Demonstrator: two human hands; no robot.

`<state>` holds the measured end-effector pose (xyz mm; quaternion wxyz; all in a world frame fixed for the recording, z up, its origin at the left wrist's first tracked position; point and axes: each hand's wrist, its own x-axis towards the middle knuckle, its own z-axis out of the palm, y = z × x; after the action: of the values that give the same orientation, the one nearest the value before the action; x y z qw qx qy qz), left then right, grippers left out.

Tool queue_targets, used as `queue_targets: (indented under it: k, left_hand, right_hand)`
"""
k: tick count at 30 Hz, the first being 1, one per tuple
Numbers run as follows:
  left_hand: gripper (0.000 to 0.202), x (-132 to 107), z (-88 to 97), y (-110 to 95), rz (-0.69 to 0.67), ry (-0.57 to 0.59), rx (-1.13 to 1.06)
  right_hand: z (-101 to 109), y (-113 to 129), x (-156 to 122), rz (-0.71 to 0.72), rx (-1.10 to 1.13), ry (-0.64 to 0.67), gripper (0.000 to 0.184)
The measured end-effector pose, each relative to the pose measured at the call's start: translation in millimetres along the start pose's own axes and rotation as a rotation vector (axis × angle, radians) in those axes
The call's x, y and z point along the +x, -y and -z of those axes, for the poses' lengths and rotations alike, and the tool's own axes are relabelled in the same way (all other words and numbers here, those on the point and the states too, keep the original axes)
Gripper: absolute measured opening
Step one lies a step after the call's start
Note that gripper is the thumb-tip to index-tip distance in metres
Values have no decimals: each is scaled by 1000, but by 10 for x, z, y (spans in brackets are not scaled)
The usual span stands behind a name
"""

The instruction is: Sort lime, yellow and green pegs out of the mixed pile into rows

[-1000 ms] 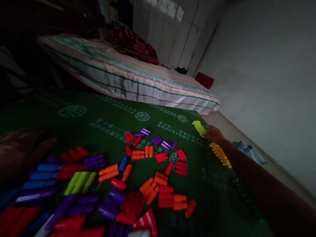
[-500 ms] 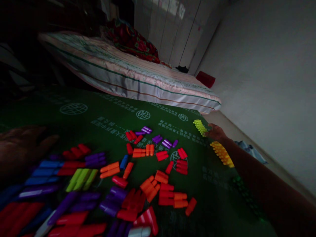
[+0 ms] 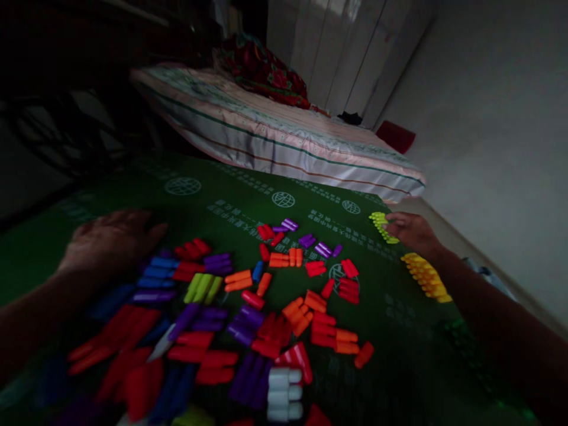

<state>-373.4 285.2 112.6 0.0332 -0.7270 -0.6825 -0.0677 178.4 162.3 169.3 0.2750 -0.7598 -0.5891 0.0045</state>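
Observation:
A green printed cloth (image 3: 213, 195) covers the table. Scattered on it are many small plastic caps in red, orange, purple, blue and lime (image 3: 284, 302), many stuck together in short rows. My right hand (image 3: 410, 231) reaches to the far right edge and touches a row of lime-yellow caps (image 3: 382, 226), fingers curled on it. A row of yellow caps (image 3: 426, 276) lies just below my forearm. My left hand (image 3: 113, 239) rests palm down, fingers spread, on the cloth beside blue and purple caps (image 3: 160, 273).
A row of dark green caps (image 3: 461, 343) lies along the right edge, dimly lit. A white set of caps (image 3: 284, 393) sits at the front. Behind the table is a bed with a striped cover (image 3: 275, 133), a red flowered blanket and white wardrobe doors.
The view has swung left and down, so my left hand and forearm show more fully. My right hand stays at the lime-yellow row, its fingers now more over it.

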Motion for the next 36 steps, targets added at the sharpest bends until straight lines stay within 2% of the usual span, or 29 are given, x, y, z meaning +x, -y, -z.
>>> queue_targets:
  k: [3,5,7,10,13,15,18,23,25,27,30,32,34,36]
  left_hand:
    - [62,-175,152,-199,-12,5,0]
    - [59,-220,147,-241,-7,2,21]
    - [56,-226,94,-222,5,-7,36]
    - [53,-220,26,-181,2,-21,36]
    - [53,-222,11,-183,-7,-34,20]
    - [53,-225,16,-191,-14,-39,9]
    - [53,-229,22,-189,-19,-47,-1]
    - [54,-232,12,-169,-13,-60,2]
    - [54,-229,5,-164,-7,-59,11]
    - [55,-224,4,-159,-5,-53,17]
    - [56,-219,34,-149,-8,-44,14]
    - [59,-207,70,-138,-13,-43,0]
    - [62,-177,98,-123,-27,-31,-22]
    - [64,-132,108,-110,-21,-20,-38]
  right_hand:
    - [-85,468,-319,8,112,139,28]
    - [-129,822,-582,67,155,252,27]
    - [-159,1192,-867,235,183,370,21]
    - [-203,1741,-1286,640,239,444,19]
    - [-273,2218,-1639,951,217,576,19]
    - [-349,2458,-1832,1037,169,628,17]
    - [-527,2669,-2085,1081,52,575,15]
    - [-848,2718,-2389,1040,-61,505,19]
    - [-868,2704,-2415,1019,-37,527,19]
    - [-799,2685,-2346,1010,49,586,15]
    - [-601,2588,-2055,880,200,591,11]
    - [-472,2419,-1768,704,196,476,16]
    - [-368,2138,-1460,505,68,320,21]
    - [-288,1770,-1194,283,-135,225,24]
